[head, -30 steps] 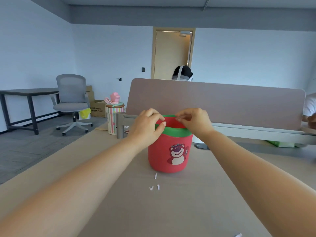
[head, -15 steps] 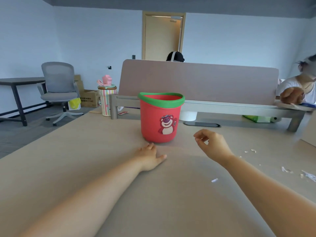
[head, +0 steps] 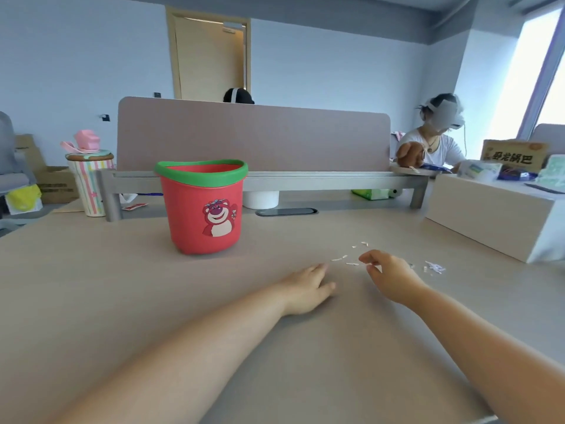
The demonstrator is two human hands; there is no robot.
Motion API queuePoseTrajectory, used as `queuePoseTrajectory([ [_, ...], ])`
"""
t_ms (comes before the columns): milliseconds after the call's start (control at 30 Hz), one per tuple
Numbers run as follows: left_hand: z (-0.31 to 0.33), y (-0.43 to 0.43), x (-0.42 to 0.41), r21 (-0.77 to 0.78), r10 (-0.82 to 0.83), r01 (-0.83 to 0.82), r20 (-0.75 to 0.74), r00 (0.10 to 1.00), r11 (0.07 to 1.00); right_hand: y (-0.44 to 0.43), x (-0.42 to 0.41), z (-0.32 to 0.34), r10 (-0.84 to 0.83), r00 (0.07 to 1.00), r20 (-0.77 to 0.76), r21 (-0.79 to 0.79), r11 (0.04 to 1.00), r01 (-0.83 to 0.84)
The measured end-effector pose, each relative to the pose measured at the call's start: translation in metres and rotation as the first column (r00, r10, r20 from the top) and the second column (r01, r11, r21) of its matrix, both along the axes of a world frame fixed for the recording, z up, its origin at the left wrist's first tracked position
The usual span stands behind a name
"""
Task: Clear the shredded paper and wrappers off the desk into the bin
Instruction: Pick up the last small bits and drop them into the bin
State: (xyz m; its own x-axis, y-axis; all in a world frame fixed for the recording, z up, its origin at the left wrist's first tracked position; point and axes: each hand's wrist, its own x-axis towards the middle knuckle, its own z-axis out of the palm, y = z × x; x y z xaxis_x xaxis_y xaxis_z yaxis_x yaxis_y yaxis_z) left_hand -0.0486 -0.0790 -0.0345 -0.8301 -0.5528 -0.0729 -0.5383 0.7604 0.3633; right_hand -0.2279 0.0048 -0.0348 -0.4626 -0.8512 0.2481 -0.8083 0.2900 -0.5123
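1. On the tan tabletop [head: 91, 301], left of centre and toward the far side, stands a red bin [head: 203, 209] with a green rim and a pink bear printed on its front. It is upright, and its inside cannot be seen from this angle.
2. Left hand [head: 307, 289] lies palm down, flat on the tabletop, fingers loosely spread and holding nothing. It sits nearer than the bin and to its right, apart from it.
3. Right hand [head: 389, 278] is raised just above the tabletop, fingers curled with thumb and forefinger close together; whether a scrap is pinched between them cannot be told.
4. Shredded paper [head: 351, 258] lies as a thin scatter of white slivers on the tabletop just beyond and between the two hands. A denser white clump [head: 434, 267] lies to the right of the right hand.
5. Far side: a mauve divider panel [head: 253, 136] on a grey rail runs across behind the bin. A striped cup [head: 90, 182] with a pink topper stands at the far left.
6. Right side: a white box [head: 489, 215] sits on the tabletop, with packets on top of it.
7. Beyond the divider, a seated person in a white top [head: 437, 148] holds a brown plush toy [head: 409, 154].
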Motion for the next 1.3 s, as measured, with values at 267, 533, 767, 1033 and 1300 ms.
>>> queuePoseTrajectory([
  [267, -0.009, -0.009, -0.023, -0.135, 0.096, -0.069, 0.205, 0.974, 0.988, 0.018, -0.054, -0.011, -0.317, 0.928, -0.198, 0.268, 0.893, 0.362],
  [533, -0.005, -0.035, -0.083, -0.122, 0.021, -0.009, 0.098, 0.995, 0.993, -0.002, -0.095, -0.018, -0.375, 0.907, -0.190, 0.371, 0.828, 0.420],
  [767, -0.013, -0.046, -0.083, 0.001, 0.097, -0.101, -0.296, 0.950, 0.995, -0.030, -0.078, -0.007, 0.121, 0.977, 0.174, 0.210, 0.965, -0.157],
  [1033, -0.017, -0.052, -0.082, 0.072, 0.194, -0.181, -0.440, 0.877, 0.981, -0.088, -0.098, -0.005, 0.149, 0.987, 0.061, 0.274, 0.948, -0.161],
  [1300, -0.016, -0.054, -0.079, 0.177, 0.225, -0.153, -0.522, 0.823, 0.972, -0.065, -0.071, 0.002, 0.402, 0.859, 0.316, 0.178, 0.865, -0.470],
])
